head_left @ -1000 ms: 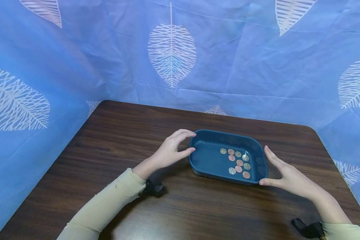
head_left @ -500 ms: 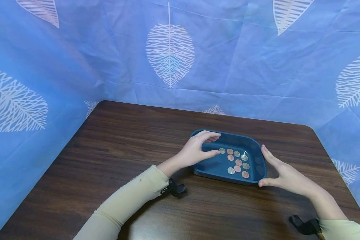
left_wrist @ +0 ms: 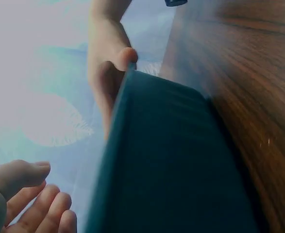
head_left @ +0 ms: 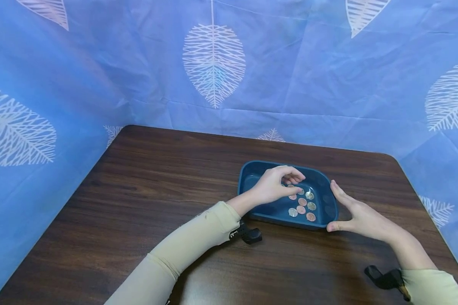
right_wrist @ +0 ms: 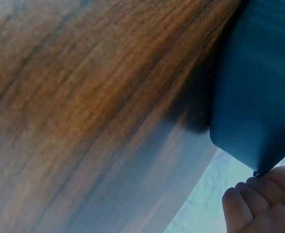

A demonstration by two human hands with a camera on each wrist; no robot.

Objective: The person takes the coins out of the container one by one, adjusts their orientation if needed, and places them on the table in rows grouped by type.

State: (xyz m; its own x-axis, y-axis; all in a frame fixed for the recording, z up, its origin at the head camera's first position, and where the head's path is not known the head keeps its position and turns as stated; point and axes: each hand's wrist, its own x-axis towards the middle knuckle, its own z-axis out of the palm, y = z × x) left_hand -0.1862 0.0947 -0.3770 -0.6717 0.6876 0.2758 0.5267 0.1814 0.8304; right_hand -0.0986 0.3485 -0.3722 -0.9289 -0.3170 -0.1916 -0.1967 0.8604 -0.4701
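Observation:
A dark blue rectangular tray (head_left: 248, 178) lies on the table with several copper- and gold-toned coins (head_left: 302, 202) flat on its floor. My left hand (head_left: 274, 184) hovers over the tray's middle, thumb and fingers apart and loosely bent, nothing visible between them. It hides some of the coins. In the left wrist view, this hand (left_wrist: 35, 206) shows above the tray's outer wall (left_wrist: 166, 155). My right hand (head_left: 366, 218) spans the tray's right end, fairly straight fingers along the end and thumb at the near corner. Its fingers touch the tray corner (right_wrist: 249, 141) in the right wrist view.
Dark wood-grain table (head_left: 156, 178) surrounds the tray. Blue cloth (head_left: 145, 55) with white leaf prints hangs behind the table and along both sides. A black wrist strap (head_left: 249, 234) sits by the left cuff, another black strap (head_left: 383, 277) by the right.
My left hand has moved right, from the tray's left end to above the coins. The right hand has stayed at the right end, and the coins lie in the same arrangement.

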